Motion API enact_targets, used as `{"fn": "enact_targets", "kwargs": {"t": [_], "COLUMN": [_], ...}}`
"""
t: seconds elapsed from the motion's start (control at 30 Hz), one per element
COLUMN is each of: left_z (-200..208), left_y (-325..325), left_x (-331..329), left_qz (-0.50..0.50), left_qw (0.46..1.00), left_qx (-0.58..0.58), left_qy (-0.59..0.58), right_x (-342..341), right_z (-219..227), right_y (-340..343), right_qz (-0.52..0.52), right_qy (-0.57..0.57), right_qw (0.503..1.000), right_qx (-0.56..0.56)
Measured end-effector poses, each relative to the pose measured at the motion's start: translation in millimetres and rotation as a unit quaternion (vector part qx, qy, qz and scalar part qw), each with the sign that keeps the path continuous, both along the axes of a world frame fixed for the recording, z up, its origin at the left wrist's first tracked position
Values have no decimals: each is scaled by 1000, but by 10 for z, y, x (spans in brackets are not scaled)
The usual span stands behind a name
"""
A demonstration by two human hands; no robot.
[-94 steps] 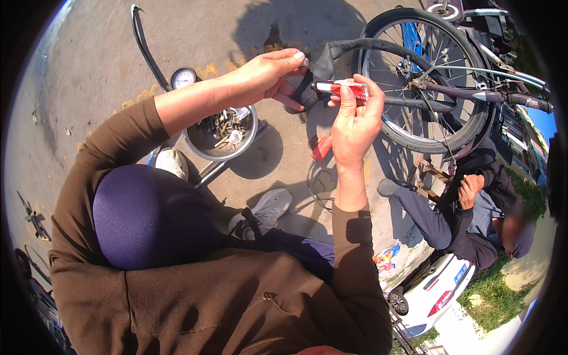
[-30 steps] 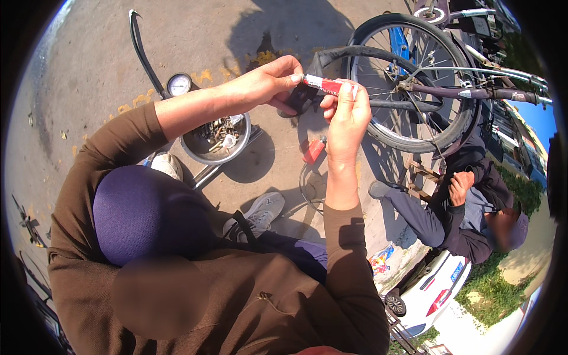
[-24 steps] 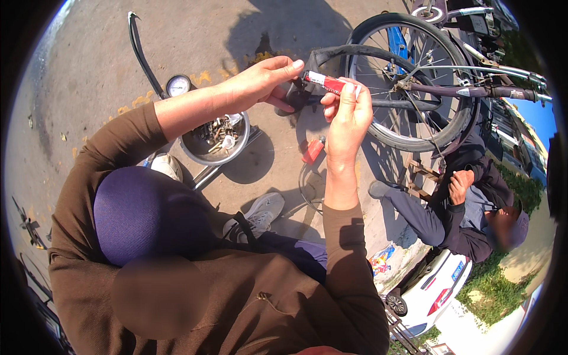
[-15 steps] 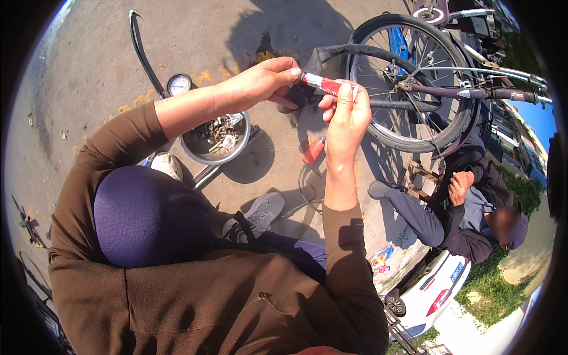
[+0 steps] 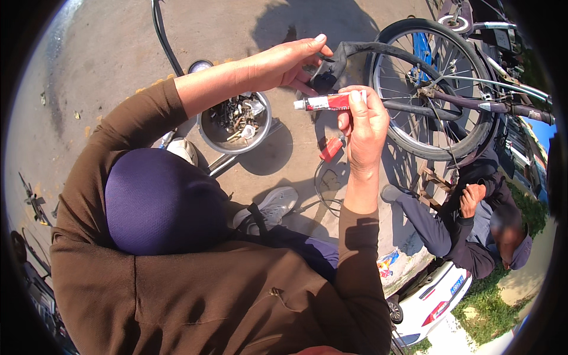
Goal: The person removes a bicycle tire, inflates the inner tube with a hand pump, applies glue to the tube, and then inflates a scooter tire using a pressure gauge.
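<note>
Now, big bike wheel (image 5: 435,89) upright at top right, spokes catching sun, handlebar (image 5: 503,106) lying across it. Farther right, second person (image 5: 473,231) seated low beside the wheel, dark clothes, one hand raised. Down on the concrete (image 5: 106,53), round metal bowl (image 5: 234,121) full of small scrap parts, gauge (image 5: 200,65) just behind it with black hose (image 5: 163,35) curving up. Grey shoe (image 5: 275,204) near a loop of wire (image 5: 328,189), small red piece (image 5: 331,148) beside that. Up front, black tube (image 5: 349,50) pinched in left hand (image 5: 284,62), fingers curled over a folded bit, thumb underneath. Right hand (image 5: 364,127) closed round the glue tube (image 5: 328,102), red and white, held level, white nozzle aimed left, just under the left hand's fingers.
</note>
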State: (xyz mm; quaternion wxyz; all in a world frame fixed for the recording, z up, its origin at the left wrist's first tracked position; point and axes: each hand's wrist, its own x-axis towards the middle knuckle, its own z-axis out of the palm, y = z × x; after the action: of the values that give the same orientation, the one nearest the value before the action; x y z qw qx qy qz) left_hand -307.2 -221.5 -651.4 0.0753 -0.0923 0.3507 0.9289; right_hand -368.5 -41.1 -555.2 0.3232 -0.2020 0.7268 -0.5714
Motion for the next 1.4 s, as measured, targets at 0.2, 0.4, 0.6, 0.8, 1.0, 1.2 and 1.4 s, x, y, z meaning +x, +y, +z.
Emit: {"fn": "enact_targets", "kwargs": {"t": [0.2,0.4,0.6,0.8,1.0,1.2,1.4], "left_z": [-21,9,39,25,34,47,54], "left_y": [-7,-36,-49,-39,-12,-11,0], "left_x": [-17,-5,-9,7,7,19,15], "left_qz": [-8,-55,-92,-96,-108,-93,-100], "left_qw": [1000,993,988,987,986,990,988], "left_qx": [6,92,114,120,117,104,110], "left_qy": [-11,41,47,41,49,34,49], "right_x": [277,-190,-314,-242,-120,-35,-81], "right_z": [-279,-167,-74,-35,-95,-107,-135], "right_y": [-77,106,93,127,146,191,182], "right_qz": [190,118,230,275,274,272,251], "right_qy": [21,436,600,636,652,676,684], "right_qw": [970,890,751,694,685,662,646], "right_qx": [152,66,153,195,174,177,227]}}
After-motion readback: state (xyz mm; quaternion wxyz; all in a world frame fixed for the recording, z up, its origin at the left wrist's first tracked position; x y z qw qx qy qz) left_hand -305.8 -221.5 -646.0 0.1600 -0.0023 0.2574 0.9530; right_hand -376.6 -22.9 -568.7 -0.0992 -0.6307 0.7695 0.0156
